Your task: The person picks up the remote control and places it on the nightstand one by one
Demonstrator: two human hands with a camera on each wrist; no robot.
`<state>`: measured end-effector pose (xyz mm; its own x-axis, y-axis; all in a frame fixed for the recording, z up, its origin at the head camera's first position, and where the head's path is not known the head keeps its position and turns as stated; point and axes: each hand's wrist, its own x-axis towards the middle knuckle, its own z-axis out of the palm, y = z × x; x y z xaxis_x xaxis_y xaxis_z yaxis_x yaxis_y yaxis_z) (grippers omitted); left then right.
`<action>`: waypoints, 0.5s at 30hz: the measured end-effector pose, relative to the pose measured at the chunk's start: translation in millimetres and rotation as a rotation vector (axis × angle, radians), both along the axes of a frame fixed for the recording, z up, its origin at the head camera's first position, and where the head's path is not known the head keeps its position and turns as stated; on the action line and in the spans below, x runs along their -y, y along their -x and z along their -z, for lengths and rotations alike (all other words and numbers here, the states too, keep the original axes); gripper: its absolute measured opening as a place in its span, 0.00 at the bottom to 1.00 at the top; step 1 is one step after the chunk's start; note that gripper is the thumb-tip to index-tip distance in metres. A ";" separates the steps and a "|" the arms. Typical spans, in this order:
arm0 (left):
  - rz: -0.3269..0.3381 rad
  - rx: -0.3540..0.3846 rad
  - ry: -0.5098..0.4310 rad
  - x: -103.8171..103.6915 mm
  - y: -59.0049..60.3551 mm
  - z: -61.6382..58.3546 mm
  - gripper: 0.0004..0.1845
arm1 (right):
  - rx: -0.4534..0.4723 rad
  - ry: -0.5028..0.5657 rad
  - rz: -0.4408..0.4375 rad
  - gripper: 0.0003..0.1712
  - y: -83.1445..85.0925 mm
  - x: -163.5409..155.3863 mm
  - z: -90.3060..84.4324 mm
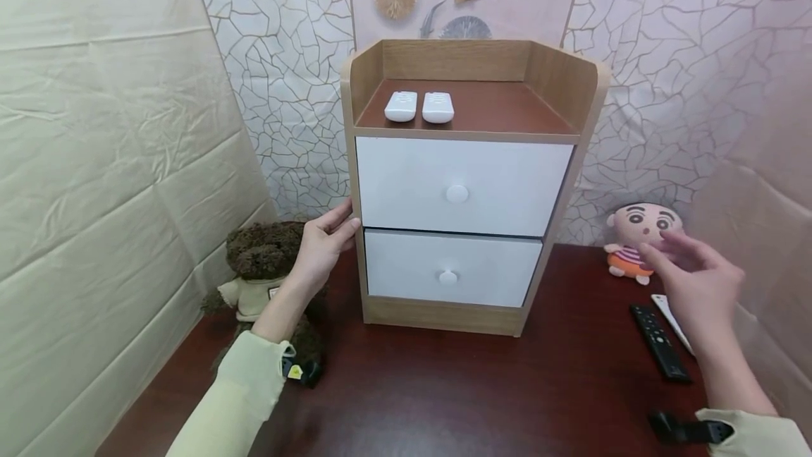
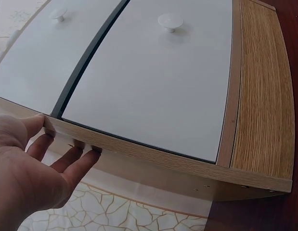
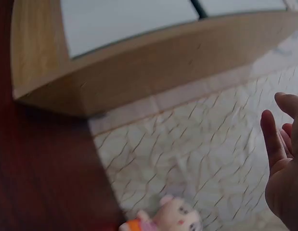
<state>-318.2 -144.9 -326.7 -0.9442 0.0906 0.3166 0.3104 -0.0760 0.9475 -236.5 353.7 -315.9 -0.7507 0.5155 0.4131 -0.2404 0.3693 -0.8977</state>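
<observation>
A small wooden cabinet (image 1: 469, 182) with two white drawers stands on the dark red table (image 1: 444, 386), pushed back near the crackle-patterned wall. The person's left hand (image 1: 323, 245) rests against the cabinet's left side panel, level with the gap between the upper drawer (image 1: 463, 185) and the lower drawer (image 1: 452, 266); its fingers (image 2: 81, 161) lie fairly straight along the panel's edge with the thumb at the front, pressing rather than clutching. Both drawers sit flush and closed. The right hand (image 1: 698, 281) hangs in the air off to the cabinet's right, well apart from it, fingers loose and spread, holding nothing. On the cabinet's top shelf two white remotes (image 1: 419, 106) lie side by side, touching or nearly so. To the cabinet's left, just behind the left forearm, sits a brown teddy bear (image 1: 263, 259). To its right, against the wall, sits a small cartoon-faced doll (image 1: 637, 238), and nearer the front on that same side a black remote (image 1: 660, 342) lies on the table below the right hand, with a white object partly hidden just beside it.
</observation>
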 end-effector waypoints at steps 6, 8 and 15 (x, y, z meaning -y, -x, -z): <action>-0.003 0.009 -0.003 0.5 1.7 0.9 0.28 | -0.006 0.139 0.036 0.22 -1.9 -16.1 31.3; -0.001 0.008 -0.010 0.3 2.0 0.8 0.28 | -0.008 0.218 0.040 0.21 -3.4 -21.4 41.3; 0.001 0.011 -0.020 1.1 1.0 0.6 0.29 | 0.069 0.308 0.128 0.19 -11.2 -39.7 91.2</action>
<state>-319.2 -145.9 -327.2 -0.9477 0.0854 0.3075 0.2995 -0.0953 0.9493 -225.3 393.4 -407.1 -0.6930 0.6998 0.1733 -0.1440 0.1012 -0.9844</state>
